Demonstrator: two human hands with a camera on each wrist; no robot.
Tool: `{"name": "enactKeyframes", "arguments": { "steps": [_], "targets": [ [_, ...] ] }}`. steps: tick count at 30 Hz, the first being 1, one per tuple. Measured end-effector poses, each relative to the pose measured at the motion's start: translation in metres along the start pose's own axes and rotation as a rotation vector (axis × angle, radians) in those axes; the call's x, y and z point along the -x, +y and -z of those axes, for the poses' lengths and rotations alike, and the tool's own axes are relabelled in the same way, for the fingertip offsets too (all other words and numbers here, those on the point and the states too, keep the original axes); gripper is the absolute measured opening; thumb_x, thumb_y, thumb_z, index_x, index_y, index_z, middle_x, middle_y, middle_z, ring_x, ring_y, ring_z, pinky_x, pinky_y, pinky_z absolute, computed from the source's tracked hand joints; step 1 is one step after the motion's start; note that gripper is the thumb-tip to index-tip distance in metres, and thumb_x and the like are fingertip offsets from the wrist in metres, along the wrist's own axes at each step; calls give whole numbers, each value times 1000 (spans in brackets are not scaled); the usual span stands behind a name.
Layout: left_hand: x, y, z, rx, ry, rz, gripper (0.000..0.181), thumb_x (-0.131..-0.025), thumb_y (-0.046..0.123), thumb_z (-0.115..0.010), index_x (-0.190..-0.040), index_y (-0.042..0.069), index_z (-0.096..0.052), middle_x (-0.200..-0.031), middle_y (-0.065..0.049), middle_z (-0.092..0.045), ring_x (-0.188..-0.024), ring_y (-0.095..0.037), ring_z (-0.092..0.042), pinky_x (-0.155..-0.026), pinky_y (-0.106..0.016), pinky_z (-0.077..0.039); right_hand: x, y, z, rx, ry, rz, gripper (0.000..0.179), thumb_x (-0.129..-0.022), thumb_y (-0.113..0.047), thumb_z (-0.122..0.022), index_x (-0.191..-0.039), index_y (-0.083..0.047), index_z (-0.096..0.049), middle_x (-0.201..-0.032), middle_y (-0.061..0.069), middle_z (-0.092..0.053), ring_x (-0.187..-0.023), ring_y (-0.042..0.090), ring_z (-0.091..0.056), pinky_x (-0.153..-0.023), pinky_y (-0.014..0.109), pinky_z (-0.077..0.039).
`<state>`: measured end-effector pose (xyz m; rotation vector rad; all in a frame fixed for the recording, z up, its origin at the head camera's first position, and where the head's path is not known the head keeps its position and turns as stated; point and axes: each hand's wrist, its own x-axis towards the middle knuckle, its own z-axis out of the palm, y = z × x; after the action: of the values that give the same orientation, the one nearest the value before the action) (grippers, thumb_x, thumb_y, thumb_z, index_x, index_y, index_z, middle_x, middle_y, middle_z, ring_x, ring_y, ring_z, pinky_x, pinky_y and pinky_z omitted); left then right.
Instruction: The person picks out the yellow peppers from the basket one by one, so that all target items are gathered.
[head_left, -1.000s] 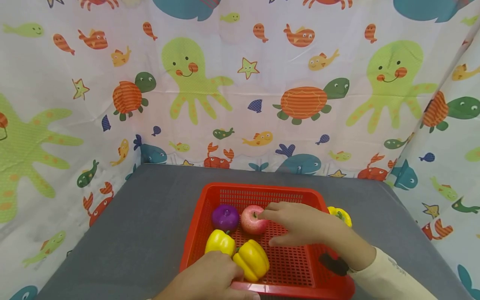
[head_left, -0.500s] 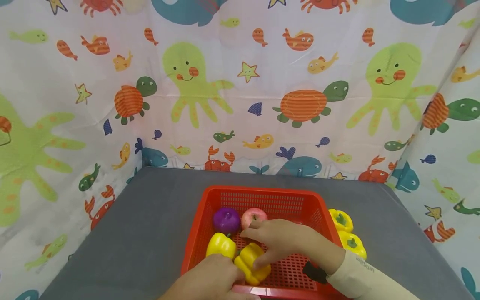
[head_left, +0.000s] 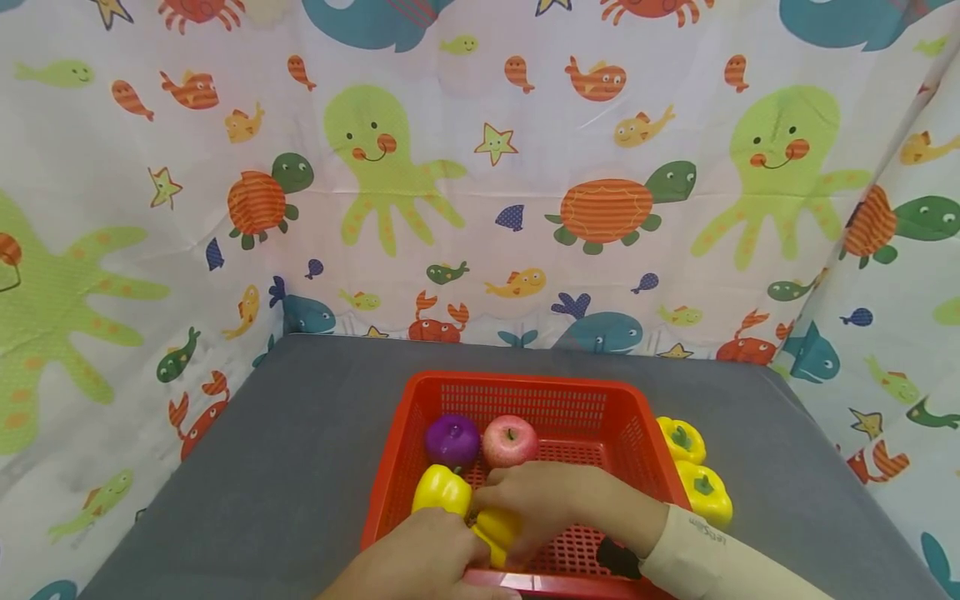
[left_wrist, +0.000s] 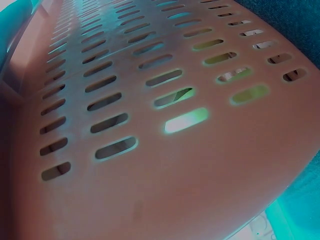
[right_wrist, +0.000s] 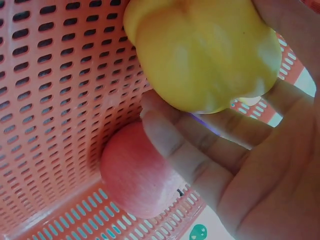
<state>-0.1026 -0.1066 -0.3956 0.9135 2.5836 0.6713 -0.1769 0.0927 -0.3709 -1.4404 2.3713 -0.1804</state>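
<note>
Inside the red plastic basket point(head_left: 525, 377), my right hand point(head_left: 551, 504) grips a yellow bell pepper point(head_left: 497, 533), partly hidden under the fingers. In the right wrist view this bell pepper point(right_wrist: 205, 55) lies between the thumb and the bent fingers point(right_wrist: 172, 142). My left hand point(head_left: 423, 554) holds the basket's near rim at the left, its thumb along the front edge. The left wrist view shows only the slotted basket wall point(left_wrist: 200, 170). Another yellow bell pepper point(head_left: 442, 490) sits left of the gripped one. Behind them are a pink apple point(head_left: 510, 441) and a round purple vegetable point(head_left: 453, 441).
Two yellow bell peppers, one farther back point(head_left: 682, 439) and one nearer point(head_left: 705, 494), lie on the grey table point(head_left: 315, 433) just outside the basket's right wall. A sea-animal printed curtain point(head_left: 480, 100) encloses the table at the back and sides.
My right hand has moved left and toward me, from beside the apple down onto the front bell pepper, and its fingers have closed around it. The left hand keeps its place on the rim.
</note>
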Motion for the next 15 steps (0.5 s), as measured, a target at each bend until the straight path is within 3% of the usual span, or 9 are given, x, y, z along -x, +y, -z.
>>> {"name": "enactKeyframes", "arguments": {
  "steps": [5, 11, 15],
  "targets": [
    [-1, 1, -1, 20, -9, 20, 48, -90, 72, -52, -71, 29, -61, -57, 17, -50, -57, -2, -51, -61, -23, -44, 2, 3, -1, 28, 6, 66, 59, -75, -34, -87, -129, -29, -62, -111, -15, -57, -91, 0, -52, -84, 21, -47],
    [2, 5, 0, 53, -34, 108, 51, -86, 74, -55, -69, 27, -61, -56, 13, -52, -57, -4, -52, -60, -25, -45, 6, 5, 0, 68, 17, 90, 51, -73, -30, -88, -116, -27, -63, -102, -14, -53, -83, 1, -50, -76, 16, -45],
    [3, 5, 0, 116, -36, 102, 48, -87, 71, -57, -69, 27, -61, -54, 11, -51, -55, -5, -53, -58, -25, -46, 10, 8, 2, 38, 20, 74, 50, -72, -27, -88, -116, -26, -62, -104, -15, -53, -84, 1, -50, -74, 17, -45]
  ]
}}
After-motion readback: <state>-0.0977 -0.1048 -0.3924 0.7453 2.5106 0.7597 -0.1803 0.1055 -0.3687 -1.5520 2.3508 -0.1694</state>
